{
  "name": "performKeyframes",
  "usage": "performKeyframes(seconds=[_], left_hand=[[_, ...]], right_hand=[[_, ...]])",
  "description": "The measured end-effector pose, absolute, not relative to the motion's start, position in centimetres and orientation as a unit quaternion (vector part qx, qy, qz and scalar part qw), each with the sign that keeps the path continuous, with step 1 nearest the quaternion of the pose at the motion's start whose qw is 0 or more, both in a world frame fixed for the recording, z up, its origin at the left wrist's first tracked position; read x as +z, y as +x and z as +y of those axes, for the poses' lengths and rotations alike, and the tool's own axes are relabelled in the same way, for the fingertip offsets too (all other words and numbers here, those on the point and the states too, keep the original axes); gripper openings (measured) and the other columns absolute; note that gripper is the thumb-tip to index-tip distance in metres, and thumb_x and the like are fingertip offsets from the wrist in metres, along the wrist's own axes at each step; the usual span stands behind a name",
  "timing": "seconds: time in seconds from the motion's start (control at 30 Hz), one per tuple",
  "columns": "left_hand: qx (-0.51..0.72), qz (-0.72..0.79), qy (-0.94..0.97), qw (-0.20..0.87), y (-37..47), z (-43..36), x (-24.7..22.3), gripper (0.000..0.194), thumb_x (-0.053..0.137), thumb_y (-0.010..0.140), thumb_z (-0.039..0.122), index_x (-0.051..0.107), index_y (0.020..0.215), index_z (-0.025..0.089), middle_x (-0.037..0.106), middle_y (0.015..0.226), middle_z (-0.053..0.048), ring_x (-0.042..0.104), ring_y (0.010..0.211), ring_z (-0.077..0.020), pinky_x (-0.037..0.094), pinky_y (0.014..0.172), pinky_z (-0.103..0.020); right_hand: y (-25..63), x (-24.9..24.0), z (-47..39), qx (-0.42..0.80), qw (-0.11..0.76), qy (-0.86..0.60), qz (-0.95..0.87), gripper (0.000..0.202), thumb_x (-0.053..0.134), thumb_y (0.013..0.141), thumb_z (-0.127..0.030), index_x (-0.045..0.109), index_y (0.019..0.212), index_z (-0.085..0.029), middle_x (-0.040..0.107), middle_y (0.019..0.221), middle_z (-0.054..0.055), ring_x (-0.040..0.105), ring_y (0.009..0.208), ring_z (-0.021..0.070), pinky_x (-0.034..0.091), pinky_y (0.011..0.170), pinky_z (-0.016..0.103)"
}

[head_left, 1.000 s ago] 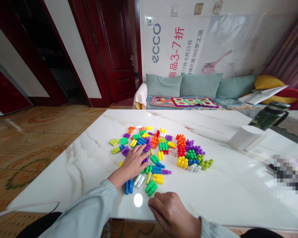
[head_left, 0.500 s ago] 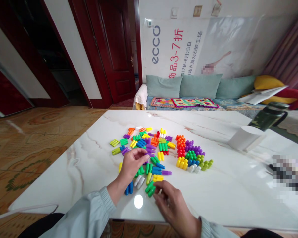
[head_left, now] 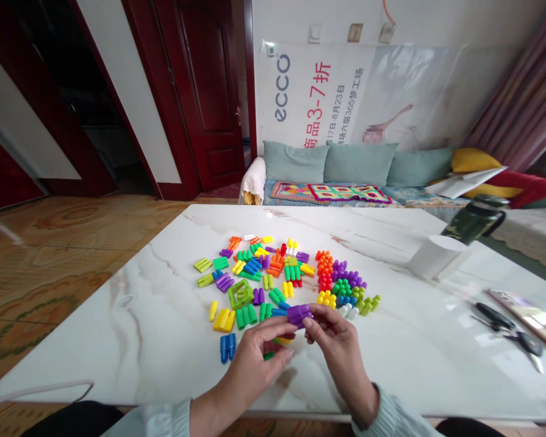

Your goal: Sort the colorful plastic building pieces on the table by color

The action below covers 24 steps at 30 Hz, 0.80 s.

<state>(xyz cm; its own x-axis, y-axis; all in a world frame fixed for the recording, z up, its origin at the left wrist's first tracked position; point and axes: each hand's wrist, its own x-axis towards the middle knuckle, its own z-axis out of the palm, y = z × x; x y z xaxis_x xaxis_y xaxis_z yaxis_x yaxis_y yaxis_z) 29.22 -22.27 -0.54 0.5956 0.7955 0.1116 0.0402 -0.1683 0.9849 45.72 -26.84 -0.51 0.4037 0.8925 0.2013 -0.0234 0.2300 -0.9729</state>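
A purple toy building block point(head_left: 299, 315) made of joined bullet-shaped pegs is pinched between the thumb and fingers of my right hand point(head_left: 341, 346), above the near side of the table. My left hand point(head_left: 259, 358) is just left of it, thumb and fingers apart, its fingertips close to the block; whether they touch it I cannot tell. Behind the left fingers, green and yellow blocks are partly hidden. A loose spread of coloured blocks lies beyond, including a lime square frame piece point(head_left: 240, 294), green blocks point(head_left: 246, 316), yellow blocks point(head_left: 224, 320) and blue blocks point(head_left: 227, 347).
Right of the spread stand grouped upright blocks: orange ones point(head_left: 324, 267), purple ones point(head_left: 352, 276) and yellow ones point(head_left: 326, 298). Farther right are a white box point(head_left: 437, 255), a dark green thermos point(head_left: 471, 220), scissors point(head_left: 509, 331) and a phone point(head_left: 530, 312). A sofa point(head_left: 291, 193) stands behind the table point(head_left: 164, 291).
My left hand has drawn back from the pile toward me. A purple block is now in my right hand, which has risen; the green block it held before is no longer in its fingers.
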Motion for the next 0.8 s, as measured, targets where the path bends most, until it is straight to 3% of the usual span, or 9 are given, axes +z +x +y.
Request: performKeyframes(seconds=[0.23, 0.43, 0.8], left_hand=[[0.293, 0.314, 0.708, 0.56, 29.2, -22.4, -0.4, 0.04, 0.062, 0.074, 0.01, 0.07, 0.111, 0.023, 0.06, 0.13, -0.009, 0.068, 0.09, -0.0176, 0.058, 0.072, -0.026], [0.282, 0.316, 0.72, 0.55, 29.0, -22.3, -0.9, 0.036, 0.061, 0.078, 0.014, 0.069, 0.111, 0.024, 0.058, 0.13, -0.009, 0.068, 0.086, -0.0165, 0.056, 0.069, -0.025], [0.275, 0.325, 0.728, 0.537, 28.8, -22.1, -1.1, 0.033, 0.059, 0.08, 0.018, 0.069, 0.111, 0.024, 0.057, 0.131, -0.009, 0.068, 0.085, -0.0154, 0.056, 0.067, -0.025]], right_hand=[[50.5, 3.0, -25.7, 0.141, 0.574, -0.605, -0.533, 0.024, 0.067, 0.079, -0.035, 0.069, 0.098, -0.02, 0.072, 0.084, 0.005, 0.064, 0.067, 0.0164, 0.054, 0.06, 0.029], [58.7, 4.2, -23.3, -0.072, 0.524, -0.692, -0.492, 0.022, 0.059, 0.08, -0.036, 0.069, 0.088, -0.018, 0.071, 0.08, 0.006, 0.064, 0.066, 0.0169, 0.052, 0.063, 0.03], [64.7, 0.0, -19.9, -0.064, 0.408, -0.779, -0.472, 0.024, 0.052, 0.073, -0.03, 0.071, 0.082, -0.018, 0.074, 0.082, 0.009, 0.066, 0.072, 0.0226, 0.048, 0.072, 0.036]])
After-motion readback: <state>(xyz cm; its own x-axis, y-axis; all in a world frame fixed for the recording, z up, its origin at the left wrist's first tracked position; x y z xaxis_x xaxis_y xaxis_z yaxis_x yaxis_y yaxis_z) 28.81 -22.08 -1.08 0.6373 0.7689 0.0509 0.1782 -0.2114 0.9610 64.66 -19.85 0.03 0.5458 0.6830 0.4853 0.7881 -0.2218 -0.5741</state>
